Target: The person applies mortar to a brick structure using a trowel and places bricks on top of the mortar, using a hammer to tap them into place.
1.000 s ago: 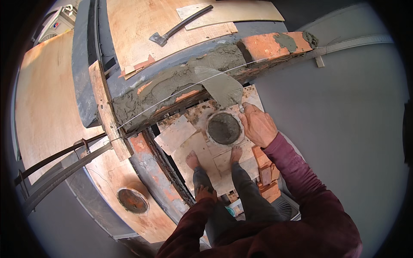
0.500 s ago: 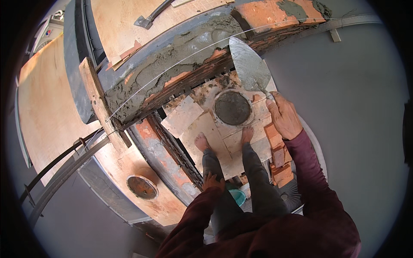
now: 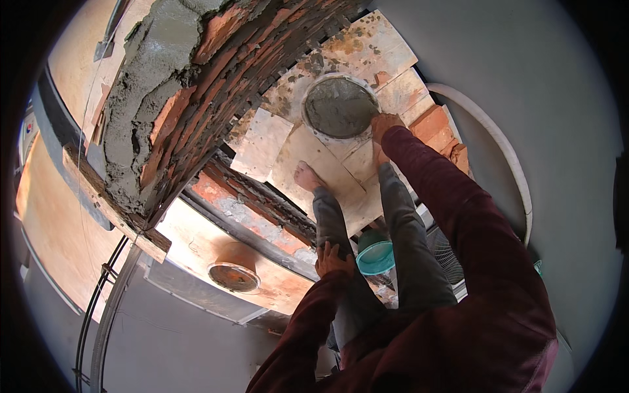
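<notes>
My right hand [image 3: 386, 127] is closed in a fist at the right rim of a round bucket [image 3: 327, 137] of wet grey mortar [image 3: 341, 108]. The trowel it held a moment ago is hidden now, its blade perhaps down in the mortar. My left hand [image 3: 333, 261] lies on my left leg near the knee, fingers spread and holding nothing. Ahead on the left rises a brick wall [image 3: 196, 108], its top covered by a rough mortar bed [image 3: 147, 72].
I stand barefoot on boards [image 3: 321, 160] around the bucket. Bricks [image 3: 436, 128] are stacked to the right, beside a pale curved pipe [image 3: 504, 141]. A teal bucket [image 3: 375, 258] and a fan grille [image 3: 444, 252] are near my legs. Another bucket [image 3: 234, 276] stands on plywood at left.
My right hand has come down from beside the wall to the mortar bucket, and the trowel blade has gone out of sight. My view has turned and dropped; my left hand stays on the leg.
</notes>
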`<act>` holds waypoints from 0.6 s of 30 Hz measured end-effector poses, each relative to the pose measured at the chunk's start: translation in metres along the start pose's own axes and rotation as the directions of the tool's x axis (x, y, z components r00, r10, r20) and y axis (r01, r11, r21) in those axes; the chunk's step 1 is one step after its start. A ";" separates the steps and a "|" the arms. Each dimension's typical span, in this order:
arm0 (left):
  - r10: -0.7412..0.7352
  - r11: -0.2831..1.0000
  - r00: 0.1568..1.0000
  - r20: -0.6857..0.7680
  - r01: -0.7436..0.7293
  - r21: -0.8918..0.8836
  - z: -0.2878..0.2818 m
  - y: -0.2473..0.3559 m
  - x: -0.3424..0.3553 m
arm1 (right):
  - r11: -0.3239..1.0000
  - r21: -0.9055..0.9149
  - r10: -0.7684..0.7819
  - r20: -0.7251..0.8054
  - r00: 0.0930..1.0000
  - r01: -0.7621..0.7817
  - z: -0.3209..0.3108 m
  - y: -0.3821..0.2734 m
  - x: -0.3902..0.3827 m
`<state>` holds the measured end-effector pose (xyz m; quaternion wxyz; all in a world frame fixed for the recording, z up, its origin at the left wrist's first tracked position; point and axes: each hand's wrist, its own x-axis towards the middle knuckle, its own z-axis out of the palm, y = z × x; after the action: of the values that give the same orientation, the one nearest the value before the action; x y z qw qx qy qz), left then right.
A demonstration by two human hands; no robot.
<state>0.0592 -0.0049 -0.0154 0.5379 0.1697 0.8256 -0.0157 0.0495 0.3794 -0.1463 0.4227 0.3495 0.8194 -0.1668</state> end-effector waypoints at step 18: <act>-0.004 1.000 0.999 0.041 0.005 -0.018 0.001 -0.010 0.000 | 0.889 0.457 -0.118 0.252 0.960 -0.011 0.042 -0.058 0.048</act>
<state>0.0570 -0.0145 -0.0174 0.5561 0.1624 0.8150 -0.0128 0.0128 0.3360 -0.2112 0.4334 0.3894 0.7007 -0.4118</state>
